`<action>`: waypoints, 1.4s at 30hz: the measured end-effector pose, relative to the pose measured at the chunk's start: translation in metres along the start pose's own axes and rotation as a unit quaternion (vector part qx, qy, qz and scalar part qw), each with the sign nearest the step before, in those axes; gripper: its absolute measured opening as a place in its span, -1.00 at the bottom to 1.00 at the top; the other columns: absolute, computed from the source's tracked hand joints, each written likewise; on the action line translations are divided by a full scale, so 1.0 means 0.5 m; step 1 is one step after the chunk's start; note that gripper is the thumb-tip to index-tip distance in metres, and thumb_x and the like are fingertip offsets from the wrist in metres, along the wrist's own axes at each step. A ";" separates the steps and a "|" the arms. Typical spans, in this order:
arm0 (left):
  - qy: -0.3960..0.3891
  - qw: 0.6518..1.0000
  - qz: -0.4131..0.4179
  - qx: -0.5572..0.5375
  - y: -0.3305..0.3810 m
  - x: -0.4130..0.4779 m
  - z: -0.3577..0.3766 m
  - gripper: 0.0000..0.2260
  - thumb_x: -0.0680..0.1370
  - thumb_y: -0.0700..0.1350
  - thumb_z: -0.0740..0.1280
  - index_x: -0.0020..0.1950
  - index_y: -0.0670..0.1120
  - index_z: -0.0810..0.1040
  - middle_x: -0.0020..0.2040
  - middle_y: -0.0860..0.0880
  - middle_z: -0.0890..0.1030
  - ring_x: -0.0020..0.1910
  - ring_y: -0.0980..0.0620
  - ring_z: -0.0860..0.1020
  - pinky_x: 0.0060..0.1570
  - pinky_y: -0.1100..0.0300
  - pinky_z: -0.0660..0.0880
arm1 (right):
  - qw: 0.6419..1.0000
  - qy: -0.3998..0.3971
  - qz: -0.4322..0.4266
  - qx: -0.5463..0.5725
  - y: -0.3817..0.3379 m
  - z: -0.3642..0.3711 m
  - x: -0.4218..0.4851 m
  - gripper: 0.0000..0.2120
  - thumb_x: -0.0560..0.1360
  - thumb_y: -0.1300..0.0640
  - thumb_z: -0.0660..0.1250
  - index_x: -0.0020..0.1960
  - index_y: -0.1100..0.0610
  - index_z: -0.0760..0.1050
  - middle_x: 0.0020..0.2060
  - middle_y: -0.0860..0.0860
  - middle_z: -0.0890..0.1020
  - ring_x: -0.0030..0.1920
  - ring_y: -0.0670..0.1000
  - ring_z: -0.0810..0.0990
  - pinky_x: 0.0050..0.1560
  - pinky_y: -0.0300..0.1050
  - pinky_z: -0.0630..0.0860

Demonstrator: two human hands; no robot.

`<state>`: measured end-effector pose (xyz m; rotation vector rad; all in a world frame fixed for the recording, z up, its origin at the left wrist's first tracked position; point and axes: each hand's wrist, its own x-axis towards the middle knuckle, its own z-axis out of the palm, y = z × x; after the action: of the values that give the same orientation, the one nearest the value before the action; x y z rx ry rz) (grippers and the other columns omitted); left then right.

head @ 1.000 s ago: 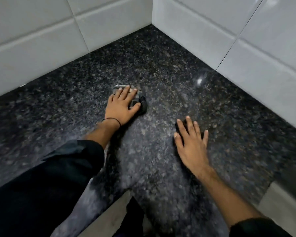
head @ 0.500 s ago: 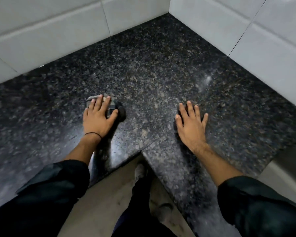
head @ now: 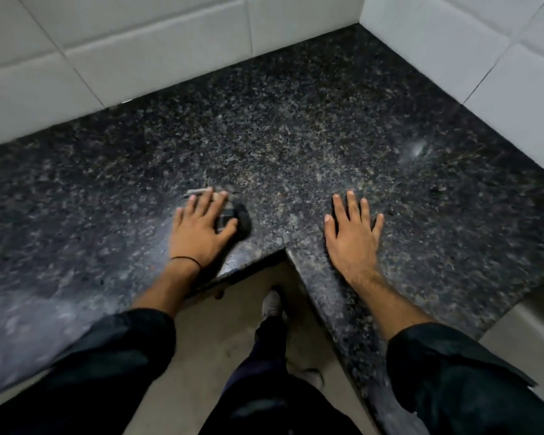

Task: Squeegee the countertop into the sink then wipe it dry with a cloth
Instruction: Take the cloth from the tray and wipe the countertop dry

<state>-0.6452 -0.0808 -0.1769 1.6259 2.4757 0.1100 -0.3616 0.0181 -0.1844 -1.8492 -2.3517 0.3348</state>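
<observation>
A dark speckled granite countertop [head: 296, 130] wraps an inner corner in front of me. My left hand [head: 201, 229] presses flat on a small dark checked cloth [head: 237, 218] near the counter's inside front corner; most of the cloth is hidden under my palm and fingers. My right hand [head: 352, 237] lies flat on the counter to the right, fingers spread, with nothing in it. No squeegee or sink basin is clearly in view.
White wall tiles [head: 157, 54] run along the back and white tiles [head: 484, 58] along the right side. The counter's front edge [head: 258, 262] forms an inward corner above a beige floor [head: 208, 340], where my legs and shoes stand. A pale surface [head: 522, 337] lies at lower right.
My left hand has dragged the cloth toward me, from farther back on the counter to near the inside front corner. My right hand stays flat on the counter.
</observation>
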 end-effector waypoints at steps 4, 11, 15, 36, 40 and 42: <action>0.034 0.992 -0.119 -0.028 -0.094 -0.036 -0.009 -0.37 0.52 0.32 -0.01 0.57 0.17 0.13 0.61 0.01 0.12 0.57 -0.16 0.07 0.49 -0.20 0.03 | 1.000 0.002 -0.001 -0.002 0.000 -0.001 -0.004 -0.49 0.65 -0.14 -0.07 0.58 -0.07 0.09 0.59 -0.03 0.09 0.58 0.11 0.00 0.51 0.27 -0.16; 0.036 0.993 -0.092 -0.058 0.109 -0.130 0.042 -0.35 0.52 0.33 -0.04 0.58 0.12 0.14 0.61 -0.03 0.09 0.58 -0.21 0.03 0.49 -0.17 0.02 | 1.000 0.005 -0.005 -0.004 -0.004 -0.004 -0.003 -0.49 0.65 -0.13 -0.07 0.58 -0.05 0.10 0.58 -0.02 0.10 0.58 0.12 0.01 0.51 0.28 -0.15; 0.002 0.996 0.084 -0.031 0.156 -0.053 0.041 -0.38 0.53 0.35 -0.02 0.58 0.21 0.08 0.62 0.06 0.06 0.59 -0.14 0.01 0.50 -0.12 0.01 | 1.000 -0.003 -0.008 0.019 0.000 -0.006 -0.001 -0.49 0.65 -0.12 -0.02 0.57 -0.06 0.12 0.58 -0.03 0.11 0.58 0.10 -0.01 0.51 0.25 -0.18; -0.145 0.867 0.144 -0.454 0.475 0.206 -0.015 -0.56 0.65 0.15 0.09 0.50 0.06 0.37 0.49 0.01 0.39 0.47 0.03 0.34 0.49 0.08 0.20 | 0.987 0.107 0.092 0.081 0.112 -0.083 0.033 -0.40 0.58 -0.04 0.01 0.56 0.17 0.14 0.54 0.08 0.24 0.54 0.11 0.17 0.55 0.10 -0.02; -0.038 0.973 0.167 -0.154 0.418 0.276 0.016 -0.55 0.66 0.08 0.05 0.56 0.05 0.24 0.58 -0.04 0.21 0.56 -0.10 0.13 0.50 -0.12 0.04 | 0.986 0.043 0.083 0.137 0.034 -0.058 0.079 -0.37 0.60 -0.15 0.00 0.59 0.09 0.05 0.55 0.04 0.22 0.56 0.10 0.08 0.54 0.10 -0.05; -0.047 0.981 0.175 -0.072 0.400 0.283 0.037 -0.54 0.67 0.13 0.01 0.58 0.13 0.15 0.61 0.03 0.11 0.58 -0.07 0.04 0.51 -0.18 -0.03 | 0.991 0.001 0.071 0.110 0.038 -0.047 0.103 -0.41 0.62 -0.22 -0.04 0.59 -0.04 0.03 0.57 -0.08 0.14 0.58 0.05 -0.03 0.55 0.12 -0.12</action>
<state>-0.5157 0.1281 -0.1782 1.9341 2.0400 0.2455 -0.3503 0.0745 -0.1681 -1.9101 -2.0888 0.5820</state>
